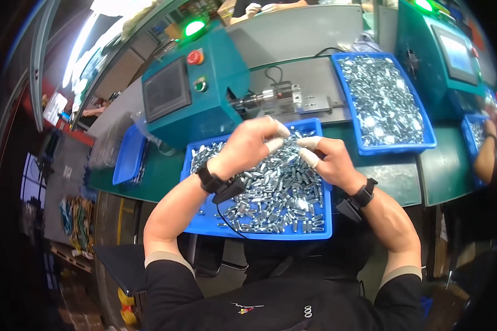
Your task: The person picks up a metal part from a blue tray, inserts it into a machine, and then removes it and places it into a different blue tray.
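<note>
above the tray, your left hand and right hand are curling, whether pinching anything i cannot tell; parts are lying in it; a loose grip could be dropping one.

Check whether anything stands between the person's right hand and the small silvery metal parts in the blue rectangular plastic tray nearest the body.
Nothing visible does: the right hand extends over the tray's right rim, white-covered fingertips above the silvery metal parts; whether they touch is unclear.
</note>
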